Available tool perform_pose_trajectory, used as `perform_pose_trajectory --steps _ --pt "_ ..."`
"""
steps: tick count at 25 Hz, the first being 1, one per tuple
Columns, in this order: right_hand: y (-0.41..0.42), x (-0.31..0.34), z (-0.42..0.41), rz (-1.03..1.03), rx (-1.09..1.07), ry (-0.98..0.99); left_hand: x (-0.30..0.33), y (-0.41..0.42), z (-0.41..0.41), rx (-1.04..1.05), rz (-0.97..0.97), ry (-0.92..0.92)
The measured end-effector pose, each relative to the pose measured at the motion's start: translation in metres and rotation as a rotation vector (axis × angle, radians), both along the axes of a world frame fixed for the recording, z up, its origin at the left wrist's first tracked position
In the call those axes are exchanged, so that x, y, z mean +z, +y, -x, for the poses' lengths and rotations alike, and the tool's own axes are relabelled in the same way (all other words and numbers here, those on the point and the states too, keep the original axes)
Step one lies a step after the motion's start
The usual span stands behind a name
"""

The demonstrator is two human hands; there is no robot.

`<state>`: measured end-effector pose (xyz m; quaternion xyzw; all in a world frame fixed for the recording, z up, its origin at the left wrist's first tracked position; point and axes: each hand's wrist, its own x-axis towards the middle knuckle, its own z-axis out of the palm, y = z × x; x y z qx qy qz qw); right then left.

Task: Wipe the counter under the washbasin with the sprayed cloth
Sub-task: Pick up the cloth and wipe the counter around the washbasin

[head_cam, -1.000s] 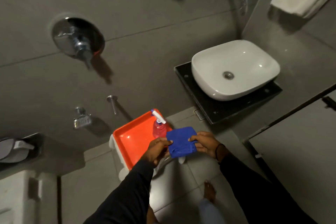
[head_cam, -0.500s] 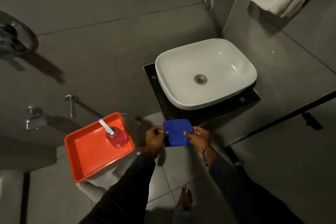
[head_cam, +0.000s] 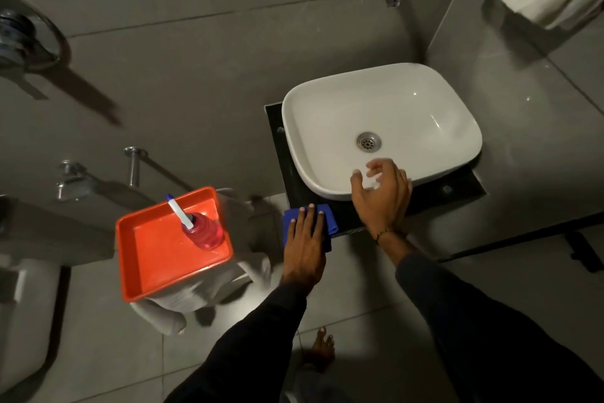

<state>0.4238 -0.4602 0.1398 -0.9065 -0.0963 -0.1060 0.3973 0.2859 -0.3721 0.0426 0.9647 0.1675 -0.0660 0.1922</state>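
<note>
Our left hand (head_cam: 305, 247) lies flat with fingers spread on the blue cloth (head_cam: 328, 223) at the near left corner of the black counter (head_cam: 457, 182), our right hand (head_cam: 382, 196) hangs open holding nothing by the white washbasin (head_cam: 382, 128), so we should press down and rub slowly right.

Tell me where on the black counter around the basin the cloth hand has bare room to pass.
Bare: the front strip of the black counter between the blue cloth and the right hand; the front right corner; the narrow strip left of the washbasin. Crowded: the right hand hovers over the front middle, and the basin covers most of the slab. The left hand presses the cloth flat.
</note>
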Motion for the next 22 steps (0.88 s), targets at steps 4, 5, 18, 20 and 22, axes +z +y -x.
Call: perform_pose_trajectory --steps 4,5,18,20,22 --pt "0.018 -0.005 -0.049 0.342 0.134 0.056 -0.012 -0.003 0.0 -0.074 -0.051 0.147" --pt "0.018 -0.012 -0.054 0.403 0.158 0.102 -0.013 -0.002 0.0 -0.08 -0.039 0.149" --pt "0.05 -0.03 -0.054 0.354 0.139 0.212 -0.022 0.04 0.003 -0.206 -0.04 0.106" --pt "0.054 -0.032 -0.052 0.39 0.102 0.206 -0.024 0.058 -0.007 -0.228 -0.034 0.122" --pt "0.055 -0.034 -0.051 0.42 0.07 0.191 -0.024 0.077 -0.022 -0.246 -0.019 0.145"
